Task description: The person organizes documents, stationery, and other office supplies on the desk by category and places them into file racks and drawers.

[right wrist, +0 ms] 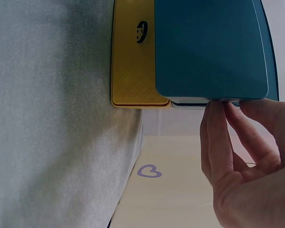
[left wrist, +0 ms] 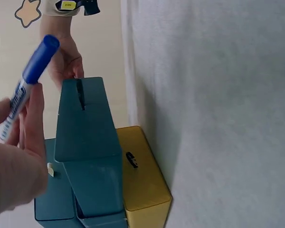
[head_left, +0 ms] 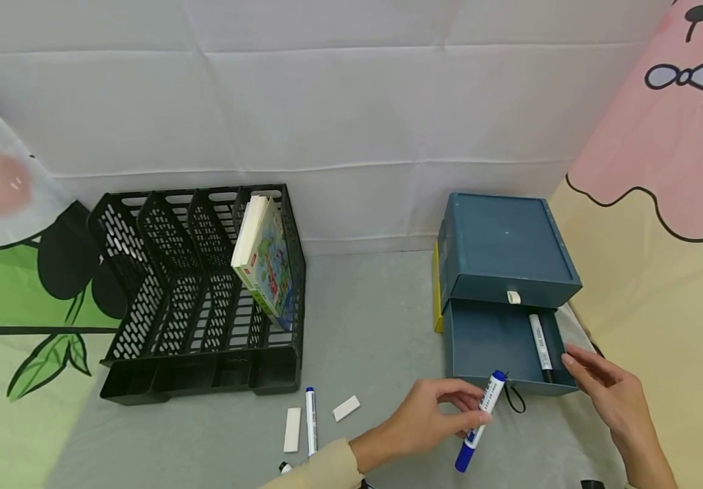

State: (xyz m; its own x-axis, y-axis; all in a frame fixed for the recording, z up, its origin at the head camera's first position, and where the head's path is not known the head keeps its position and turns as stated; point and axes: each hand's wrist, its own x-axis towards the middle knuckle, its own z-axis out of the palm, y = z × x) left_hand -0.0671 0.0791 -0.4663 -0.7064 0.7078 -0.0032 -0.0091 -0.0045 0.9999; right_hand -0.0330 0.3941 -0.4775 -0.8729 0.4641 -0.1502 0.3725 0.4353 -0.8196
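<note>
My left hand (head_left: 430, 418) pinches a white marker (head_left: 484, 411) with blue ends, held tilted in front of the lower blue drawer (head_left: 492, 339). That drawer is pulled out of the blue drawer box (head_left: 513, 248), with a white marker with a black end (head_left: 541, 346) lying inside along its right wall. In the left wrist view the held marker (left wrist: 31, 71) points its blue cap upward. My right hand (head_left: 617, 397) touches the drawer's right side near the front corner. The right wrist view shows its fingertips and thumb against that side, fingers fairly straight.
A yellow drawer box (right wrist: 133, 71) sits under the blue one. At left stands a black mesh rack (head_left: 174, 299) with books (head_left: 265, 258) in its right slot. Before it lie a blue-capped marker (head_left: 311, 418) and two white blocks (head_left: 292, 429). A black cord loop (head_left: 515, 401) hangs at the drawer front.
</note>
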